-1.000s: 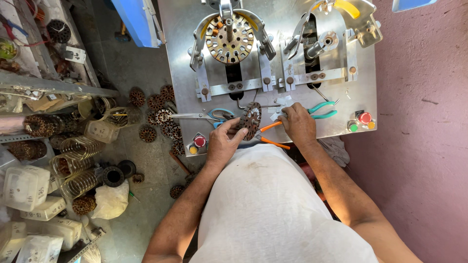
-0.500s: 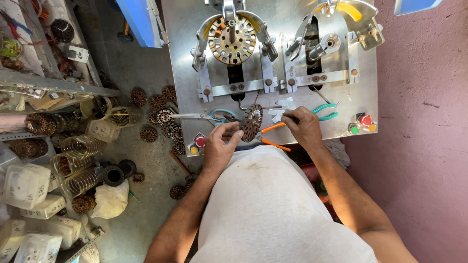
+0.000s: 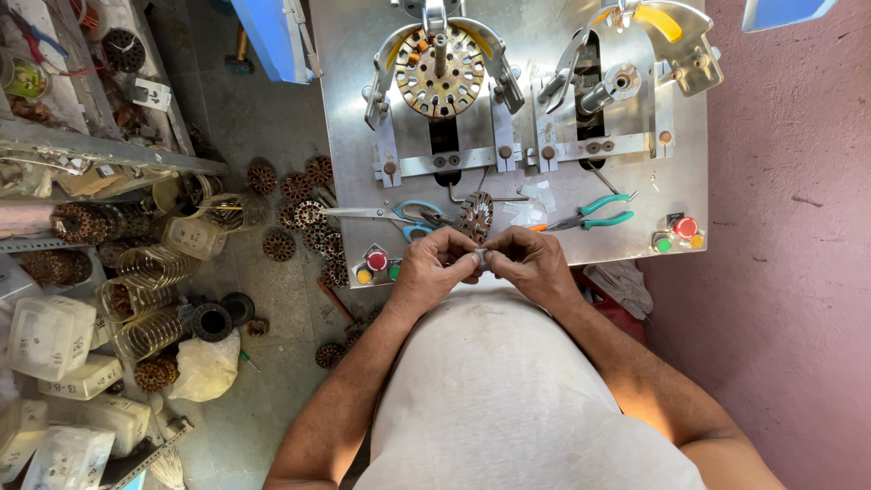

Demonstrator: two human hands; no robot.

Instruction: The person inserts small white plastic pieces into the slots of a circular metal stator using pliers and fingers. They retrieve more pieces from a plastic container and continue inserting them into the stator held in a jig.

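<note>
Left hand (image 3: pixel 434 269): we are pinching a small pale piece (image 3: pixel 480 259) with closed fingertips.
Right hand (image 3: pixel 529 264): we are gripping the same piece.
Nearby: a wound stator (image 3: pixel 475 216) is lying just beyond.

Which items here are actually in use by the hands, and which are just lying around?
In use:
- small pale piece, pinched between left hand and right hand
- toothed metal disc, just beyond the fingers

Lying about:
- scissors
- teal-handled pliers
- wound cores on the floor
- white plastic tubs
</note>
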